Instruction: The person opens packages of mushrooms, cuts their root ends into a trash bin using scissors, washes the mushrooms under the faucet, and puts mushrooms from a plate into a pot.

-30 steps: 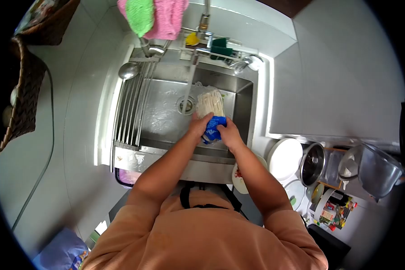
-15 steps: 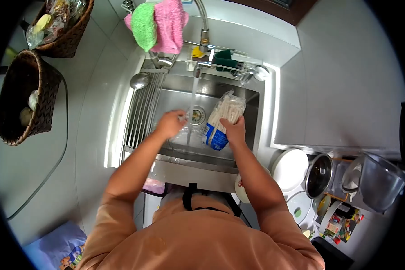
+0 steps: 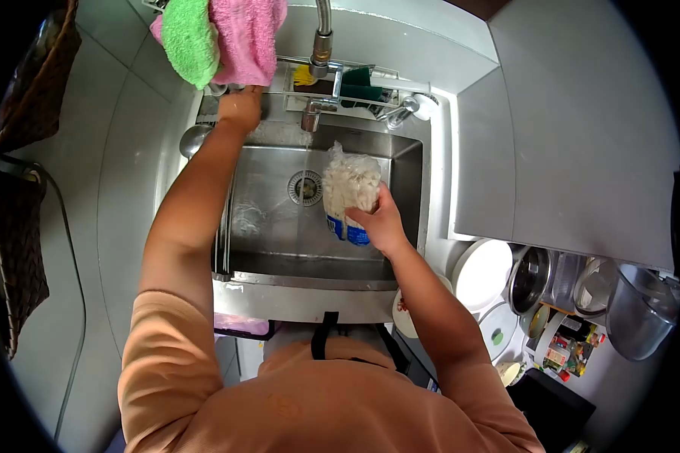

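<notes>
My right hand (image 3: 379, 223) grips a clear plastic pack of pale stalks (image 3: 349, 185) with a blue printed lower end, holding it over the right half of the steel sink (image 3: 268, 245). My left hand (image 3: 239, 109) reaches to the sink's back left corner, just under a hanging pink towel (image 3: 245, 38). Its fingers are mostly hidden there, so what they touch does not show. The tap spout (image 3: 311, 118) points down into the basin, with only a faint trace of water below it. Under that lies the drain (image 3: 305, 188), left of the pack.
A green cloth (image 3: 189, 45) hangs beside the pink towel. Behind the tap, a rack (image 3: 332, 100) holds scrubbers. A ladle (image 3: 195, 141) rests at the sink's left edge. Woven baskets (image 3: 15, 257) hang at left; a white basin (image 3: 482, 273) and pots stand at right.
My left hand has left the area over the basin and moved up to the back left corner under the towels. The water stream has thinned. The pack stays in my right hand, turned more upright.
</notes>
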